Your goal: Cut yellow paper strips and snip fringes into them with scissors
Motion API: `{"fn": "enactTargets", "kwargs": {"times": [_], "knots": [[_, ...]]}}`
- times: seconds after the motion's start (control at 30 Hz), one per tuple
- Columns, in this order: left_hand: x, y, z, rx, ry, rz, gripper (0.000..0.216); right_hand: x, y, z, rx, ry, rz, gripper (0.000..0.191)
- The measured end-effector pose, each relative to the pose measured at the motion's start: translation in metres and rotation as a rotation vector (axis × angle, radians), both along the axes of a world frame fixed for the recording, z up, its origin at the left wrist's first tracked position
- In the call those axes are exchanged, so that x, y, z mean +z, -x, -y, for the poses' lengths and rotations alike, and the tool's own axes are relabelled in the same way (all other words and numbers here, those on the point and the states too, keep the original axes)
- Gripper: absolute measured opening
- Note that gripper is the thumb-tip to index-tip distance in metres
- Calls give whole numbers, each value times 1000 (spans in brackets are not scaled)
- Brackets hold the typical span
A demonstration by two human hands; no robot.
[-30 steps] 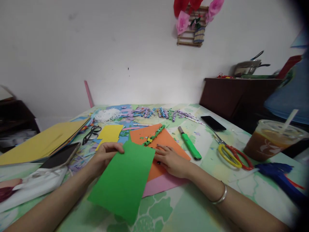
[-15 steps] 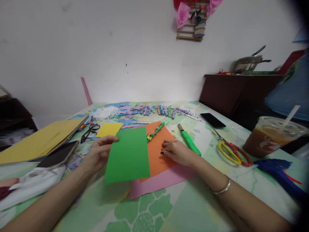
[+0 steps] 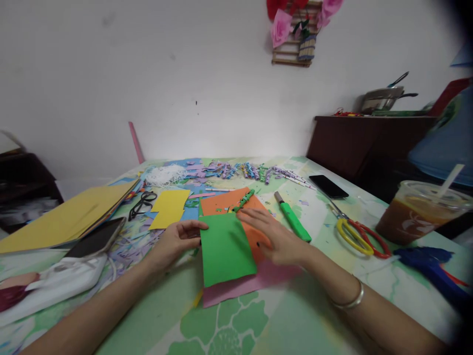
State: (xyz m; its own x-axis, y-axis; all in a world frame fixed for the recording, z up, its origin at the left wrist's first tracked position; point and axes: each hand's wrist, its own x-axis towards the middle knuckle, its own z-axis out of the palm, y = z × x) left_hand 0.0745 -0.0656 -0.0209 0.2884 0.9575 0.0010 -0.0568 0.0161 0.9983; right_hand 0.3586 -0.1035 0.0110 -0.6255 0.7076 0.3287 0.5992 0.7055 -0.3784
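A green paper sheet lies on an orange sheet and a pink sheet at the middle of the table. My left hand pinches the green sheet's left edge. Fingers spread, my right hand rests on the orange sheet and touches the green sheet's right edge. A green and yellow paper strip lies on the orange sheet beyond my right hand.
A green utility knife, yellow and red scissors and a phone lie to the right. An iced drink cup stands far right. Left: glasses, yellow papers, another phone. Rolled paper bits line the back.
The green sheet came down from a raised, tilted hold onto the orange and pink sheets. My right hand moved from the orange sheet to the green sheet's right edge.
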Motion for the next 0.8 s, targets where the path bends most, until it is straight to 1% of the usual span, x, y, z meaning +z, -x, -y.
{"fn": "enactTargets", "kwargs": {"times": [0.03, 0.1, 0.17, 0.2, 0.27, 0.3, 0.37, 0.4, 0.47, 0.5, 0.53, 0.6, 0.63, 0.7, 0.8], "knots": [[0, -1, 1, -8, 3, -6, 33, 2, 5, 7, 84, -24, -18, 73], [1, -2, 4, -18, 7, -16, 33, 5, 14, 20, 215, -35, -40, 56], [2, -4, 6, -23, 12, -30, 32, 3, 23, 27, 272, -71, -29, 57], [3, -5, 7, -24, 14, -38, 31, 1, 27, 28, 281, -106, -9, 49], [3, -7, 9, -25, 17, -53, 30, -3, 32, 29, 266, -175, 10, 22], [3, -7, 10, -25, 17, -59, 30, -4, 33, 28, 249, -198, -1, 15], [3, -8, 10, -17, 11, -59, 31, -3, 32, 28, 219, -215, -33, 14], [2, -8, 10, -12, 6, -55, 32, -2, 31, 28, 209, -215, -44, 19], [1, -7, 9, 3, -6, -41, 32, 1, 29, 29, 198, -197, -24, 36], [1, -7, 9, 10, -11, -35, 32, 2, 29, 30, 192, -195, -7, 38], [1, -7, 9, 14, -15, -31, 32, 3, 29, 30, 182, -202, 3, 35], [2, -7, 9, 9, -18, -33, 32, 1, 30, 30, 176, -234, -3, 21], [3, -8, 9, 4, -17, -38, 32, 0, 31, 29, 180, -257, -23, 19], [5, -9, 10, -17, -17, -62, 30, -3, 33, 28, 203, -280, -76, 19], [8, -11, 12, -65, -47, -113, 30, -4, 34, 27, 216, -268, -121, 17]]}}
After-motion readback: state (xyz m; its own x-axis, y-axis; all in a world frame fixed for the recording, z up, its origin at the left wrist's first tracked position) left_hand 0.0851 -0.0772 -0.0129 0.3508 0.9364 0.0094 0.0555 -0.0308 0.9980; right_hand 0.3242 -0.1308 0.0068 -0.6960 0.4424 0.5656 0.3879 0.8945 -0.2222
